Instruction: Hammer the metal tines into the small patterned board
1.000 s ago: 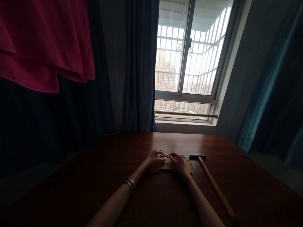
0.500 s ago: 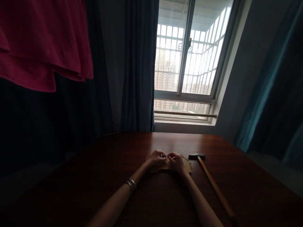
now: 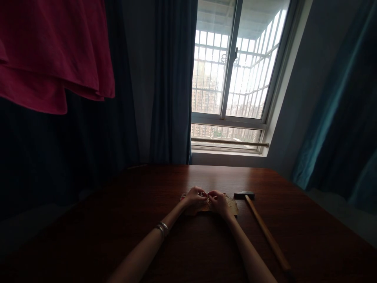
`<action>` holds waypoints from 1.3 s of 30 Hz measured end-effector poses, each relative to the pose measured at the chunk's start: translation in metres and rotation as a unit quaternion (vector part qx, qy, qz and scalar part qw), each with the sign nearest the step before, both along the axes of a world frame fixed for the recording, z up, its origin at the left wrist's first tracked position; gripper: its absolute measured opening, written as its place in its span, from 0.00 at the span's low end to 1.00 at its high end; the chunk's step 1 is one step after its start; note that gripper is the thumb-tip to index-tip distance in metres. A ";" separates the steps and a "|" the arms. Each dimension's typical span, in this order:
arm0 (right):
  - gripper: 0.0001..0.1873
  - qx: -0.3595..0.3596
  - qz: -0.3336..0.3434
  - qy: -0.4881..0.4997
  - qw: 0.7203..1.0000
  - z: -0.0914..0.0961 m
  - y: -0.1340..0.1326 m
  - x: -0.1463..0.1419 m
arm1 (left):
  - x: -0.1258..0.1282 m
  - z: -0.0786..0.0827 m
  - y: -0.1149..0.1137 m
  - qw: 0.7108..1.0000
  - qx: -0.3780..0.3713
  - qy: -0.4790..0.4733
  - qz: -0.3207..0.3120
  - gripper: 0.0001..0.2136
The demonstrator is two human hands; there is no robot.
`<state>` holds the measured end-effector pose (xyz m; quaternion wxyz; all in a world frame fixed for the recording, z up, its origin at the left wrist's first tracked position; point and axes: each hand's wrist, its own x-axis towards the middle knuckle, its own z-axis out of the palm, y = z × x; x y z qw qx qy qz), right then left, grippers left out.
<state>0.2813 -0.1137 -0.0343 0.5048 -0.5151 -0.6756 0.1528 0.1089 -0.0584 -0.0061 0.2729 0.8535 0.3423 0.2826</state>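
Observation:
A small light wooden board (image 3: 232,207) studded with several nails lies on the dark wooden table (image 3: 153,204). Both my hands rest on top of it, side by side. My left hand (image 3: 193,197) has its fingers curled and pinched at the nails near the board's middle. My right hand (image 3: 218,202) is curled the same way, its fingertips meeting those of the left. Something small and reddish shows between the fingertips; I cannot make out what it is. My left wrist wears metal bangles (image 3: 162,228).
A hammer (image 3: 259,224) with a long wooden handle lies right of the board, head toward the window (image 3: 232,78). Dark blue curtains (image 3: 172,86) hang on both sides. A red cloth (image 3: 55,51) hangs at the upper left.
The fingertips of both hands have drawn slightly closer together over the nails. The view has shifted a little; the board and hammer lie as before.

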 end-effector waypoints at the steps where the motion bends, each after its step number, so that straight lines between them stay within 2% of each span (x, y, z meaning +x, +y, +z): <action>1: 0.07 -0.002 0.000 0.000 1.000 -0.001 0.000 0.000 | 0.000 -0.002 0.002 1.000 -0.005 -0.005 -0.006 0.10; 8: 0.07 -0.008 0.004 -0.001 1.000 0.001 0.000 0.001 | -0.001 -0.009 0.009 0.998 -0.035 -0.029 -0.031 0.12; 15: 0.07 -0.006 0.007 0.005 1.000 0.002 -0.001 0.001 | -0.013 -0.001 0.008 0.991 -0.099 -0.035 -0.086 0.15; 20: 0.07 -0.008 0.006 0.008 1.000 0.000 0.000 0.002 | -0.019 -0.002 0.013 0.994 -0.064 0.005 -0.089 0.19; 25: 0.06 -0.010 0.005 0.007 1.000 0.000 -0.001 0.003 | -0.018 -0.007 0.013 0.994 -0.020 0.097 -0.041 0.21; 28: 0.06 -0.012 0.003 0.006 1.000 0.002 -0.003 0.003 | -0.018 -0.005 0.014 0.992 -0.018 0.120 -0.037 0.20; 34: 0.06 -0.018 -0.002 0.006 1.000 0.004 -0.006 0.002 | -0.019 -0.005 0.022 0.995 -0.023 0.067 -0.074 0.17; 39: 0.06 -0.020 -0.006 0.005 1.000 0.004 -0.006 0.002 | -0.016 -0.004 0.021 0.997 0.018 0.031 -0.063 0.14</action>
